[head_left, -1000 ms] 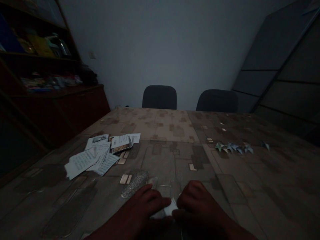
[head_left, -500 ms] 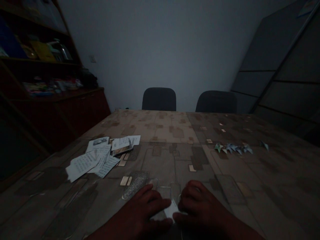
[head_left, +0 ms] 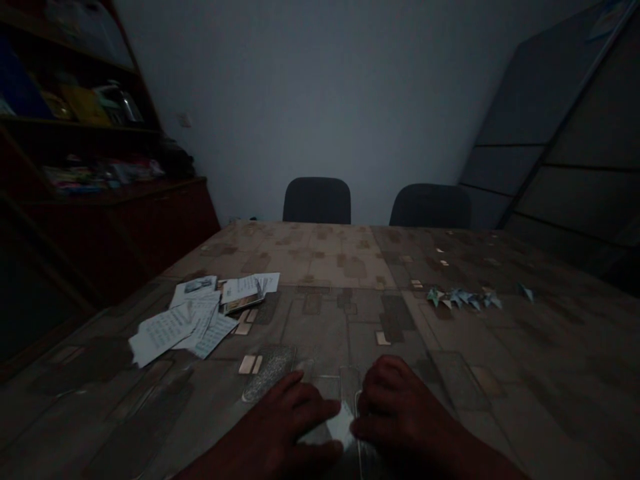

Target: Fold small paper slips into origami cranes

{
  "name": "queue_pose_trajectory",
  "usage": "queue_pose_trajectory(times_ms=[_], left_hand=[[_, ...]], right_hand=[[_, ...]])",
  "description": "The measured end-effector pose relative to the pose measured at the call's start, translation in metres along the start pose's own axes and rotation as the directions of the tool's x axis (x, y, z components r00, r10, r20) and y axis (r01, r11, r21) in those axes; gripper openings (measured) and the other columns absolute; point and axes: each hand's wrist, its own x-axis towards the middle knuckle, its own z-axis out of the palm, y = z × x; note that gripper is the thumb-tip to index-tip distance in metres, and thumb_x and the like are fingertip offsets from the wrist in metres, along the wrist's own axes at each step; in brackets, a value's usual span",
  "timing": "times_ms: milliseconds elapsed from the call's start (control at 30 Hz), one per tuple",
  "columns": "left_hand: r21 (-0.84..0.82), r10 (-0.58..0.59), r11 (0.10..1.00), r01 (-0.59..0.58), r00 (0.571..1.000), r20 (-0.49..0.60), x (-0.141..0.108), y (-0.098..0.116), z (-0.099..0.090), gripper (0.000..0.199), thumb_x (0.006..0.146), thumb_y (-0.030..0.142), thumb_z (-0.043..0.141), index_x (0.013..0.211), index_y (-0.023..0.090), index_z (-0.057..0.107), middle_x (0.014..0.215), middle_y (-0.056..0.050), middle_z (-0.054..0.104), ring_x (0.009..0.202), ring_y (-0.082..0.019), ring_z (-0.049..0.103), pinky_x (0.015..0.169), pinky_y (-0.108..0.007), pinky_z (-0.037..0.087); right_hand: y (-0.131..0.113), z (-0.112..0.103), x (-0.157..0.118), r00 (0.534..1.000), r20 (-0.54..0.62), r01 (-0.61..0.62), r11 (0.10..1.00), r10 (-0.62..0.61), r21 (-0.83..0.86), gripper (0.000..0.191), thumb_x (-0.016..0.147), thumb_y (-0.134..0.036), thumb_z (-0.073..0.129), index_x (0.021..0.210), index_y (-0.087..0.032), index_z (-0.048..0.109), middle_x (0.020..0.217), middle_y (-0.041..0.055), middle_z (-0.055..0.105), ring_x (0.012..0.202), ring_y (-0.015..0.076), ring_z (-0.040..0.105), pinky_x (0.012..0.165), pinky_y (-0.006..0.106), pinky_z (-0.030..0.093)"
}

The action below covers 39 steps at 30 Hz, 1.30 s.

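Note:
At the near edge of the table, a small pale piece of paper (head_left: pixel 341 427), seemingly folded, lies between my two hands. My left hand (head_left: pixel 293 421) holds its left side, with the index finger at the top and the thumb lower down. From the other side my right hand (head_left: pixel 395 408), its fingers curled in, pinches the right edge of the paper with thumb and fingertips. The lower part of the sheet is dark and partly hidden by my hands.
A loose pile of printed paper sheets (head_left: pixel 175 323) lies on the left of the patterned tablecloth (head_left: pixel 310 333). Several small folded paper shapes (head_left: pixel 463 299) stand in a row on the right, one (head_left: pixel 525 292) apart. Two dark chairs (head_left: pixel 317 200) are behind the table.
My right thumb has shifted slightly right along the paper. My left hand stays almost where it was, and the view has tilted a little.

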Motion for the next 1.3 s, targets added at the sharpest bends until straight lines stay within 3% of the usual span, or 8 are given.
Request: queue_pose_trajectory(times_ms=[133, 200, 267, 367, 567, 733, 967, 1300], left_hand=[[-0.036, -0.096, 0.995, 0.095, 0.995, -0.035, 0.002, 0.003, 0.006, 0.025, 0.091, 0.025, 0.068, 0.113, 0.036, 0.064, 0.112, 0.001, 0.07, 0.095, -0.019, 0.064, 0.108, -0.047, 0.038], [-0.074, -0.172, 0.983, 0.168, 0.984, -0.054, 0.003, 0.003, 0.007, 0.02, 0.089, 0.028, 0.07, 0.108, 0.032, 0.065, 0.095, 0.003, 0.069, 0.086, -0.018, 0.064, 0.107, -0.047, 0.04], [-0.097, -0.201, 0.976, 0.194, 0.977, -0.068, 0.003, 0.003, 0.007, 0.016, 0.089, 0.027, 0.07, 0.104, 0.031, 0.066, 0.083, 0.005, 0.065, 0.078, -0.016, 0.062, 0.107, -0.046, 0.04], [-0.089, -0.145, 0.986, 0.139, 0.987, -0.068, 0.001, 0.002, 0.008, 0.019, 0.088, 0.02, 0.07, 0.101, 0.033, 0.067, 0.079, 0.006, 0.06, 0.073, -0.015, 0.058, 0.108, -0.046, 0.038], [-0.109, -0.181, 0.979, 0.174, 0.982, -0.057, -0.001, 0.001, 0.014, 0.013, 0.087, 0.021, 0.071, 0.095, 0.03, 0.068, 0.078, 0.005, 0.057, 0.072, -0.015, 0.057, 0.108, -0.048, 0.037], [-0.127, -0.173, 0.978, 0.164, 0.983, -0.062, -0.002, 0.001, 0.015, 0.013, 0.089, 0.023, 0.069, 0.098, 0.032, 0.066, 0.08, 0.005, 0.06, 0.071, -0.014, 0.058, 0.108, -0.049, 0.038], [-0.178, -0.313, 0.937, 0.3, 0.949, -0.046, 0.002, 0.002, 0.017, 0.013, 0.084, 0.025, 0.074, 0.086, 0.025, 0.061, 0.072, 0.006, 0.059, 0.073, -0.016, 0.062, 0.107, -0.05, 0.039], [-0.084, -0.189, 0.98, 0.178, 0.973, -0.137, 0.0, 0.0, 0.027, 0.002, 0.091, 0.027, 0.064, 0.089, 0.026, 0.063, 0.071, 0.005, 0.056, 0.065, -0.014, 0.056, 0.106, -0.049, 0.04]], right_hand=[[-0.004, 0.002, 0.001, 0.981, 0.002, -0.189, 0.965, 0.192, 0.183, 0.017, 0.089, -0.012, 0.057, 0.094, -0.023, 0.069, 0.077, 0.0006, 0.067, 0.078, 0.018, 0.056, 0.074, 0.035, 0.037], [-0.009, 0.005, 0.003, 0.935, 0.036, -0.352, 0.912, 0.353, 0.211, 0.017, 0.086, -0.016, 0.063, 0.101, -0.022, 0.067, 0.083, 0.0024, 0.067, 0.082, 0.0212, 0.056, 0.075, 0.037, 0.038], [-0.014, 0.009, 0.006, 0.882, 0.105, -0.471, 0.863, 0.459, 0.183, 0.03, 0.077, -0.021, 0.074, 0.105, -0.019, 0.064, 0.091, 0.0057, 0.064, 0.088, 0.0258, 0.055, 0.078, 0.04, 0.039], [-0.02, 0.013, 0.012, 0.819, 0.181, -0.569, 0.81, 0.544, 0.14, 0.042, 0.069, -0.02, 0.079, 0.106, -0.016, 0.06, 0.1, 0.0076, 0.061, 0.094, 0.0285, 0.053, 0.083, 0.043, 0.038], [-0.021, 0.01, 0.017, 0.742, 0.224, -0.667, 0.728, 0.632, 0.158, 0.037, 0.071, -0.011, 0.073, 0.102, -0.019, 0.055, 0.098, 0.0039, 0.06, 0.094, 0.0261, 0.052, 0.082, 0.04, 0.037], [-0.019, 0.013, 0.015, 0.754, 0.179, -0.656, 0.739, 0.632, 0.156, 0.029, 0.074, -0.01, 0.068, 0.098, -0.021, 0.054, 0.096, 0.0021, 0.059, 0.093, 0.0248, 0.052, 0.082, 0.038, 0.037], [-0.02, 0.013, 0.013, 0.759, 0.192, -0.649, 0.745, 0.622, 0.152, 0.034, 0.071, -0.012, 0.073, 0.099, -0.022, 0.055, 0.1, 0.0024, 0.059, 0.096, 0.026, 0.052, 0.084, 0.039, 0.037], [-0.016, 0.011, 0.014, 0.793, 0.168, -0.609, 0.774, 0.586, 0.172, 0.019, 0.083, -0.012, 0.067, 0.096, -0.024, 0.06, 0.097, 0.0009, 0.061, 0.096, 0.0236, 0.054, 0.085, 0.038, 0.036]])
